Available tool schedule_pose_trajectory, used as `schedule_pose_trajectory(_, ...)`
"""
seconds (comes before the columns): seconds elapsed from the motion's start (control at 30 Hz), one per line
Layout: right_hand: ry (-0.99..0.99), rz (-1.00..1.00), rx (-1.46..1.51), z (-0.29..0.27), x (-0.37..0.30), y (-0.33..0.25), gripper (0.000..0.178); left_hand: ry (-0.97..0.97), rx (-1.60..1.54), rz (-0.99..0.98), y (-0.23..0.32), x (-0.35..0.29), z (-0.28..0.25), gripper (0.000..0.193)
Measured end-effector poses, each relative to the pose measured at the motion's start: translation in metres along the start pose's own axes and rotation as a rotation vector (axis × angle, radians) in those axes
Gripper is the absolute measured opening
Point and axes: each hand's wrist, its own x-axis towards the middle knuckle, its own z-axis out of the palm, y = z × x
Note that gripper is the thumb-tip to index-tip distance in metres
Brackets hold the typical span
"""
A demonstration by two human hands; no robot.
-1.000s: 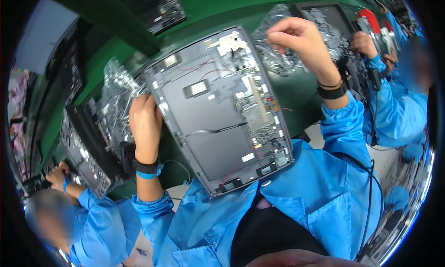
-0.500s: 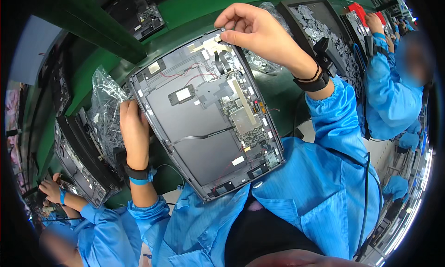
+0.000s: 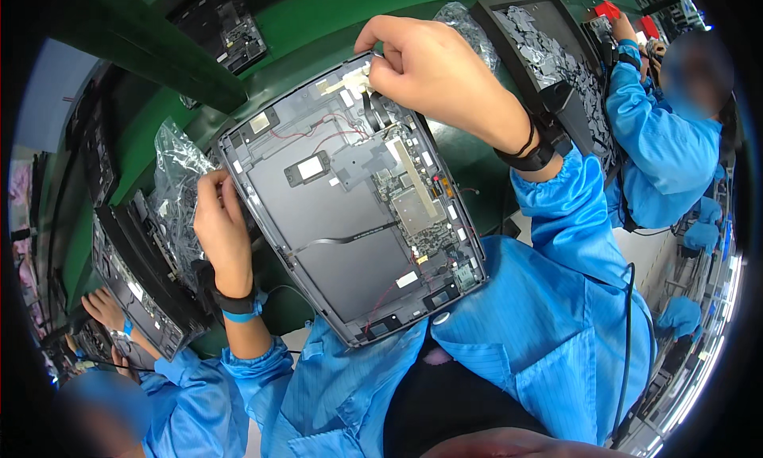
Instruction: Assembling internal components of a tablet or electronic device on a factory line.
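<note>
An opened tablet housing (image 3: 354, 275), dark grey with its inner parts exposed, lies tilted in front of me, its lower edge near my jacket. My right hand (image 3: 413, 65) pinches its far edge by the right corner, thumb inside, beside cream tape (image 3: 350, 81) and black flat cables. My left hand (image 3: 221, 228) holds the left edge with bent fingers; some fingertips are hidden. Inside are a green circuit board (image 3: 421, 216) on the right, a thin black ribbon cable (image 3: 342, 238) across the middle, red wires and a small black module with a white label (image 3: 307, 168).
A black tray of grey flat pieces (image 3: 540, 49) stands at the far right. Clear plastic bags (image 3: 179, 160) lie on the green bench at left, beside stacked dark housings (image 3: 139, 275). Another housing (image 3: 218, 25) lies at the back. Co-workers in blue (image 3: 652, 156) sit on both sides.
My right hand has shifted slightly left along the far edge, its fingers curling more over the corner. My left hand has moved slightly left and down. The housing has barely moved.
</note>
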Motion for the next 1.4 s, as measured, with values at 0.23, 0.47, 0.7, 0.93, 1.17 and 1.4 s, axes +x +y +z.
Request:
schedule_pose_trajectory(0.23, -0.016, 0.005, 0.057, 0.001, 0.004, 0.0, 0.022, 0.148, -0.538, -0.187, 0.024, -0.007, -0.023, 0.014)
schedule_pose_trajectory(0.47, 0.093, 0.13, 0.382, -0.017, -0.007, 0.016, 0.024, -0.049, -0.855, -0.107, 0.068, 0.008, -0.052, 0.031)
schedule_pose_trajectory(0.7, 0.209, -0.198, 0.466, -0.001, -0.026, -0.06, 0.014, -0.36, -1.467, -0.295, 0.108, 0.042, -0.043, 0.049)
schedule_pose_trajectory(0.93, 0.074, -0.013, 0.816, 0.023, -0.011, -0.077, 0.016, -0.232, -1.559, -0.336, 0.136, 0.036, -0.036, 0.047)
schedule_pose_trajectory(1.17, -0.07, 0.122, 1.018, 0.02, -0.011, -0.065, 0.014, -0.335, -1.39, -0.172, 0.12, 0.046, -0.049, 0.043)
schedule_pose_trajectory(1.4, -0.158, 0.043, 0.866, 0.005, -0.007, -0.058, 0.014, -0.214, -0.861, 0.02, 0.12, 0.051, -0.055, 0.021)
